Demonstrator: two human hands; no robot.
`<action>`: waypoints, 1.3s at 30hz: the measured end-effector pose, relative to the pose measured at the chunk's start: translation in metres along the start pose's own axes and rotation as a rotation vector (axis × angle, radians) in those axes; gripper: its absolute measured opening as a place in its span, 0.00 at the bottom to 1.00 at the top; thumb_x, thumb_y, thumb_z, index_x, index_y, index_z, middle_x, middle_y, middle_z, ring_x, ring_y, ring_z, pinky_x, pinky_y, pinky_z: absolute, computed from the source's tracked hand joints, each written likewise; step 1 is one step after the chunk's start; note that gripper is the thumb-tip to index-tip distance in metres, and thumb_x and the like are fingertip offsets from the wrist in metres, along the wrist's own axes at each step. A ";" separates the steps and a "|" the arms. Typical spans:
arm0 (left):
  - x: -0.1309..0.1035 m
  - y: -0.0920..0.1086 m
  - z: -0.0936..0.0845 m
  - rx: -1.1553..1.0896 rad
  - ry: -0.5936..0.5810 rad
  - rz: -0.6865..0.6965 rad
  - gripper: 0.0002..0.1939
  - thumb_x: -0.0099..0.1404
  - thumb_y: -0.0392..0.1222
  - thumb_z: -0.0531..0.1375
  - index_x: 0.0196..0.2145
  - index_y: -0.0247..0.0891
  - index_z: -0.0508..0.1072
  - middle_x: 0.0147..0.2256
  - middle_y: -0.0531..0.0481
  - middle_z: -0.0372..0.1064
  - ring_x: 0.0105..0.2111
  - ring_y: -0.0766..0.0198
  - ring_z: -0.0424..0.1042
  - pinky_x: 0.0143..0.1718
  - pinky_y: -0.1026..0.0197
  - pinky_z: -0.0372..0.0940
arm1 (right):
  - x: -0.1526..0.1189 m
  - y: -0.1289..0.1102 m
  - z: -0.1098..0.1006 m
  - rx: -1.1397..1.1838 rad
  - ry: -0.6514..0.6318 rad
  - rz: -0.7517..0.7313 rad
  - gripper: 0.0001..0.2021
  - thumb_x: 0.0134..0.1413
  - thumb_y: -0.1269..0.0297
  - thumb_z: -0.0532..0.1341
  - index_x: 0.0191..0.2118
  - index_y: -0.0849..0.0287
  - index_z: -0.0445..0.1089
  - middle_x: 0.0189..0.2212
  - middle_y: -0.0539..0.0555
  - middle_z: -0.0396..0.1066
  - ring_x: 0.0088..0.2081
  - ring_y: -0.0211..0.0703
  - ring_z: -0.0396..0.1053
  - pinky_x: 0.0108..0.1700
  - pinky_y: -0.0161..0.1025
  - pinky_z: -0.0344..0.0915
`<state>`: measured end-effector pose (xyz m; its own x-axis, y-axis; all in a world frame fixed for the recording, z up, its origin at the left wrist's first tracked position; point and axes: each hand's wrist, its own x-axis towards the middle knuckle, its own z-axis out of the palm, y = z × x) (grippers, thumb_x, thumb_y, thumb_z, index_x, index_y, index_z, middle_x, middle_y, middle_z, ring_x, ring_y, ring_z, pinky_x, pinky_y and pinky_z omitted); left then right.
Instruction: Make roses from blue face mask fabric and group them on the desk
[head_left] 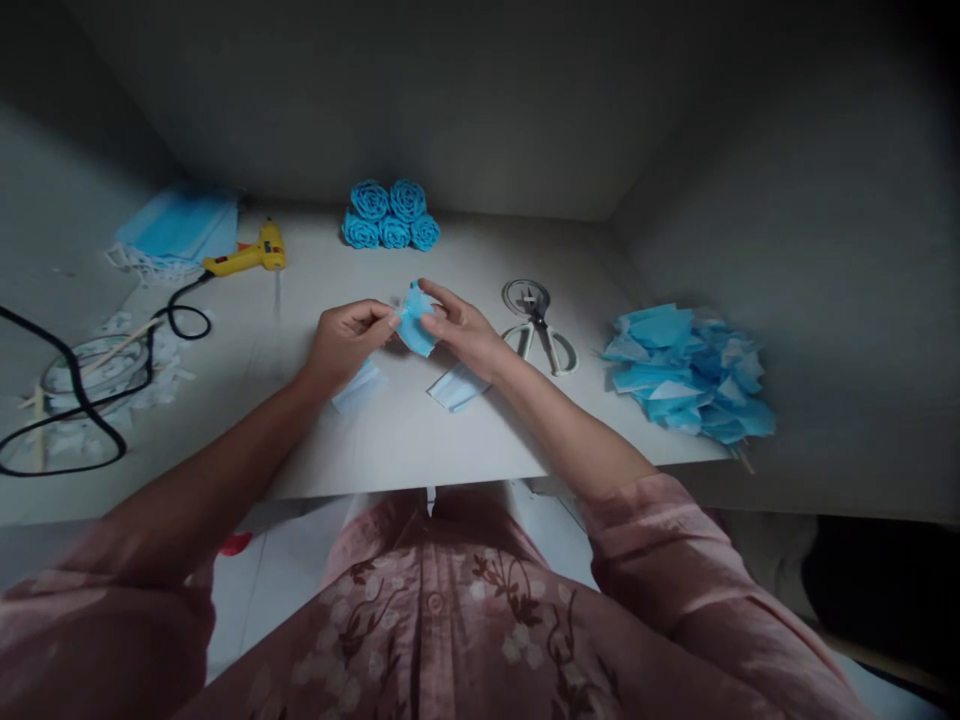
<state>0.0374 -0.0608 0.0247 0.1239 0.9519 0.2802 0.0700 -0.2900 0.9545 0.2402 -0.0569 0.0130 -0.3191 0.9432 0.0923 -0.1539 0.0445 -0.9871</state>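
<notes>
Above the middle of the white table, a small light-blue piece of face-mask fabric (417,325) is held between both hands. My left hand (351,335) pinches its left edge between thumb and fingers. On the other side my right hand (461,325) grips it, thumb in front and fingers behind. Part of the piece is hidden by the fingers. Two cut pieces of pleated mask lie on the table below: one piece (358,387) under my left wrist, another piece (455,388) by my right forearm. Scissors (534,330) with pale handles rest to the right of my right hand.
Several rolled blue rosettes (394,215) are stacked at the back. A yellow glue gun (251,255) with a black cord (79,385) lies left, beside a stack of blue masks (180,228). Glue-stick-like rods and white scraps (169,358) sit front left. Blue fabric pieces (686,370) heap at right.
</notes>
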 end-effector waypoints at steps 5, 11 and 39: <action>0.001 0.001 -0.002 0.018 0.008 -0.027 0.08 0.56 0.43 0.69 0.25 0.37 0.78 0.23 0.52 0.73 0.25 0.67 0.70 0.30 0.64 0.67 | 0.000 -0.004 0.001 -0.002 0.007 -0.081 0.46 0.48 0.44 0.77 0.70 0.56 0.64 0.32 0.47 0.73 0.33 0.40 0.69 0.39 0.39 0.69; 0.006 0.001 -0.006 -0.150 -0.032 -0.094 0.19 0.64 0.57 0.66 0.32 0.36 0.80 0.27 0.46 0.76 0.27 0.63 0.72 0.31 0.62 0.68 | 0.002 -0.007 -0.003 -0.121 0.129 -0.204 0.42 0.52 0.40 0.73 0.69 0.52 0.65 0.30 0.47 0.69 0.32 0.41 0.65 0.35 0.39 0.65; 0.028 0.018 0.016 0.028 -0.164 -0.114 0.16 0.54 0.53 0.71 0.24 0.37 0.78 0.26 0.47 0.78 0.25 0.67 0.68 0.29 0.64 0.64 | 0.004 -0.026 -0.011 -0.120 0.199 -0.091 0.31 0.35 0.33 0.76 0.24 0.57 0.69 0.24 0.46 0.66 0.29 0.36 0.61 0.34 0.36 0.61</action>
<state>0.0579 -0.0412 0.0482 0.2727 0.9506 0.1480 0.1198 -0.1862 0.9752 0.2535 -0.0507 0.0373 -0.1164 0.9793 0.1656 -0.0580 0.1597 -0.9855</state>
